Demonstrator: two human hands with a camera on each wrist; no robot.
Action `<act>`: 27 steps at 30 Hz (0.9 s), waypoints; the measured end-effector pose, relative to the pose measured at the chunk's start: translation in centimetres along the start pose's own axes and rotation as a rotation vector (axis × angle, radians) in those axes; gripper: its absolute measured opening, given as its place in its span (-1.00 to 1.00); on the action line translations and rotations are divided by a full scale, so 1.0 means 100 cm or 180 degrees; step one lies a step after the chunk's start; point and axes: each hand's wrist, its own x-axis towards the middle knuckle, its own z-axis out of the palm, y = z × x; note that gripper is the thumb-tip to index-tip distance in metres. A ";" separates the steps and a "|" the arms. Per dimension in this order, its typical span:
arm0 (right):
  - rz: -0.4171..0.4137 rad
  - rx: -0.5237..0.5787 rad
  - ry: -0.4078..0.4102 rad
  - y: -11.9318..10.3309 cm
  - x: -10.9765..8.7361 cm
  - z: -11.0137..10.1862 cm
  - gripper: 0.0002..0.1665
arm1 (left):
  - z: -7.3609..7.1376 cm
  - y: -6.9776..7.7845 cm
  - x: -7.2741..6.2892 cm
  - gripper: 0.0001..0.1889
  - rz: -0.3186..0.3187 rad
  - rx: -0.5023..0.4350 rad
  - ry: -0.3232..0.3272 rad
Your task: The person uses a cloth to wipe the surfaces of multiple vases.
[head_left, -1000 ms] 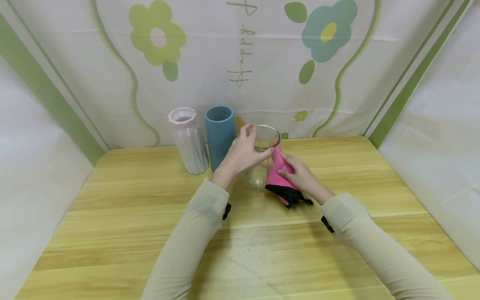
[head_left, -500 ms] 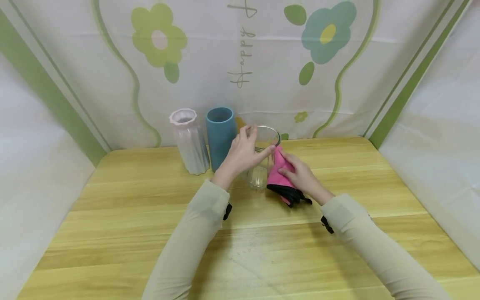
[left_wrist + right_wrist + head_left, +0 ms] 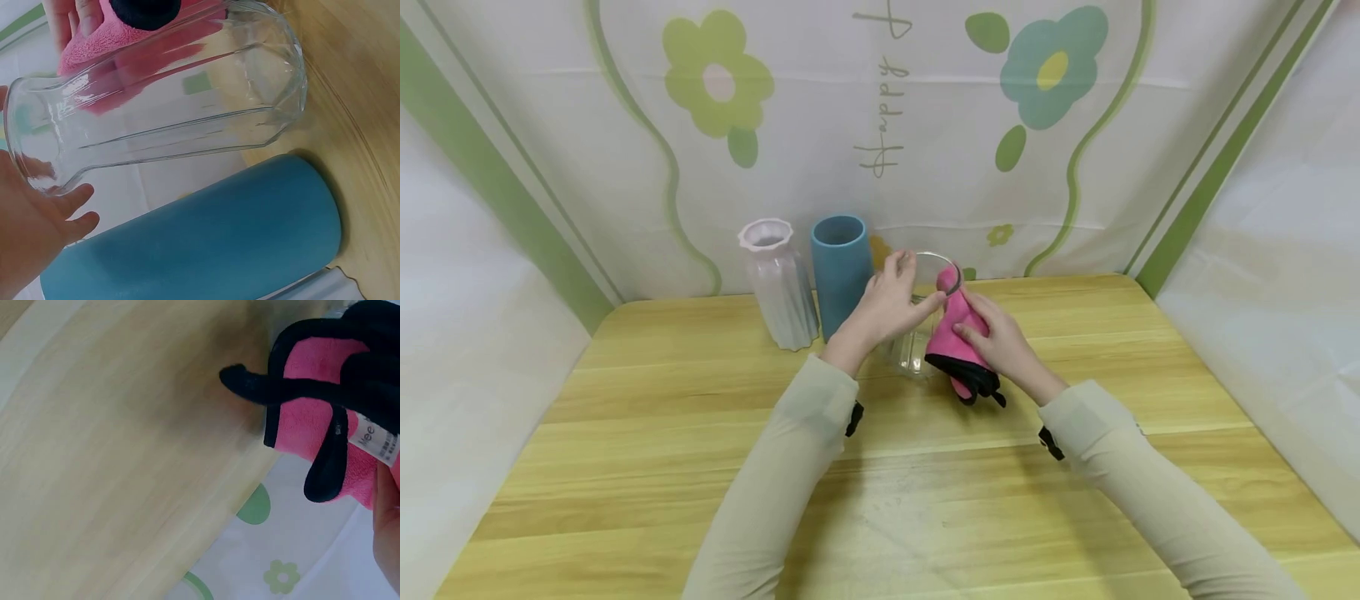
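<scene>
A clear glass vase (image 3: pixel 912 350) stands upright on the table, narrowing below its flared rim. My left hand (image 3: pixel 889 307) grips it at the neck and rim, fingers on the far side and thumb on the near side. In my right hand (image 3: pixel 1006 340) is a pink cloth with black edging (image 3: pixel 958 329), bunched and held against the vase's right side. The left wrist view shows the pink cloth (image 3: pixel 112 50) through the clear wall of the vase (image 3: pixel 181 125). A white label (image 3: pixel 374 439) and a black loop (image 3: pixel 269 387) hang from the cloth in the right wrist view.
A blue cylindrical vase (image 3: pixel 841 279) stands just left of the glass one. Left of that is a pale pink-and-white ribbed vase (image 3: pixel 781 292). The wooden table (image 3: pixel 700 467) meets a flower-printed curtain (image 3: pixel 820 108) behind the vases.
My right hand has moved the cloth slightly up and left along the glass vase, and its pink end now shows at the rim. My left hand and the vases have stayed in place.
</scene>
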 end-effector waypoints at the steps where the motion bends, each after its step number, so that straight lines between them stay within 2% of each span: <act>1: 0.0002 -0.0013 -0.0022 0.001 0.000 0.000 -0.27 | 0.001 0.000 0.000 -0.07 0.0006 -0.0006 0.0012; 6: -0.0021 -0.0096 -0.0138 0.008 -0.003 0.002 -0.26 | 0.002 0.001 0.000 -0.03 0.0001 -0.0004 0.0081; 10: 0.0045 -0.0189 -0.0353 0.016 -0.005 0.005 -0.25 | 0.004 0.003 0.000 0.00 -0.0056 -0.0063 0.0139; 14: 0.0027 -0.0279 -0.0468 0.020 -0.006 0.008 -0.26 | 0.004 0.002 0.000 -0.02 -0.0037 0.0025 0.0217; 20: 0.0032 -0.0286 -0.0362 0.013 -0.003 0.005 -0.28 | -0.002 0.000 0.000 -0.01 -0.0023 0.0164 0.0159; 27: -0.0093 -0.0106 0.0014 0.003 0.001 0.002 -0.30 | -0.005 0.000 0.000 -0.01 -0.0055 0.0067 -0.0004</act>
